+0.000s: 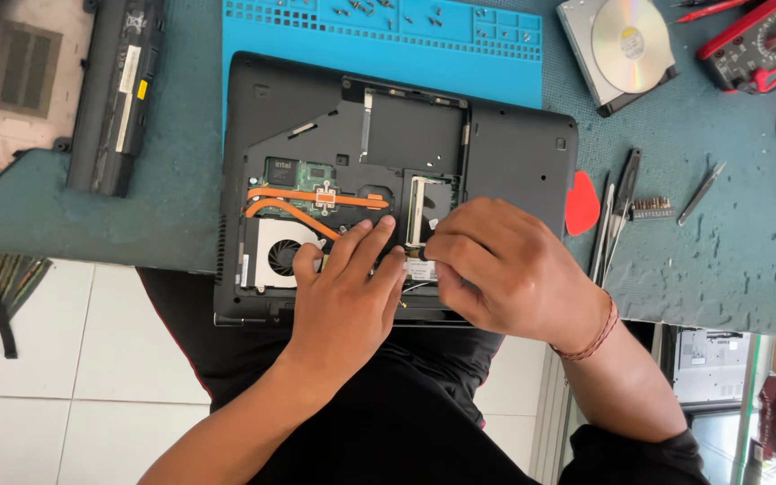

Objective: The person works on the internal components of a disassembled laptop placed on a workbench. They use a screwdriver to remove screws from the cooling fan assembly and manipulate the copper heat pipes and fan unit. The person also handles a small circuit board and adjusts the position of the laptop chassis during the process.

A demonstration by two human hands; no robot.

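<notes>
L hand (343, 287) flat, fingers spread on laptop (514, 153) by fan (285, 253) | R hand (496, 269) pinching small card (421, 268), grip partly hidden | tip: brace chassis, lift card gently, keep off copper pipes (316, 199).

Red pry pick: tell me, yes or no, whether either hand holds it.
No: the red pry pick lies on the mat beside the laptop, clear of both hands.

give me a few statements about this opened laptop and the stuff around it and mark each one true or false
1. The laptop lies with its underside open, copper heat pipes exposed. True.
2. The left hand rests beside the cooling fan. True.
3. The right hand holds a screwdriver high above the desk. False: it is down at the laptop's open bay.
4. The battery sits inside the laptop. False: it lies on the desk, apart.
5. A red pick lies beside the laptop. True.
</notes>
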